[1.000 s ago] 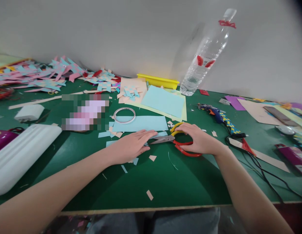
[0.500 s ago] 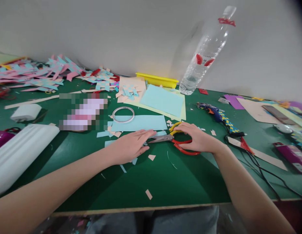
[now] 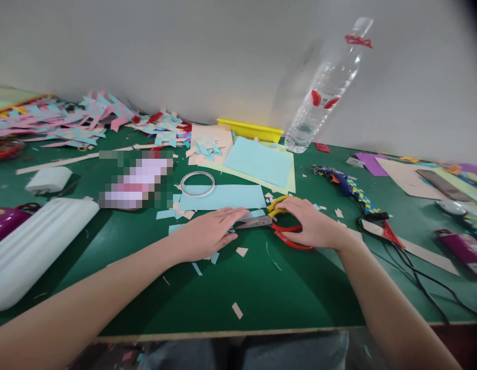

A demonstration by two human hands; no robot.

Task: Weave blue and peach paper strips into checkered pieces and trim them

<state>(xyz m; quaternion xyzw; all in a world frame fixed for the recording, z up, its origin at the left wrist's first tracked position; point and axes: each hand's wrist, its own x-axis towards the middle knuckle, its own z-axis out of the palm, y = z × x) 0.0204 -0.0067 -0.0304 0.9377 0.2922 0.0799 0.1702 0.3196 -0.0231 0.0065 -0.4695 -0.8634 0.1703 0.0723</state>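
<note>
My left hand is closed on a light-blue paper strip, with its fingers long and its thumb apart below them. Most of the paper under this palm is hidden. In my right hand is a pair of scissors with one yellow and one red handle. Their blades point left, and the tips reach my left fingertips, where I cannot make out whether they touch the paper. Just behind lies a wider blue paper piece with a roll of tape on its left part.
A pixelated phone, a white charger and a long white object lie left. Heaped paper strips line the back left. A plastic bottle leans on the wall. Cables run along the right.
The whole view has shifted slightly, with things appearing a little lower and to the right. Both hands and the scissors keep nearly the same pose.
</note>
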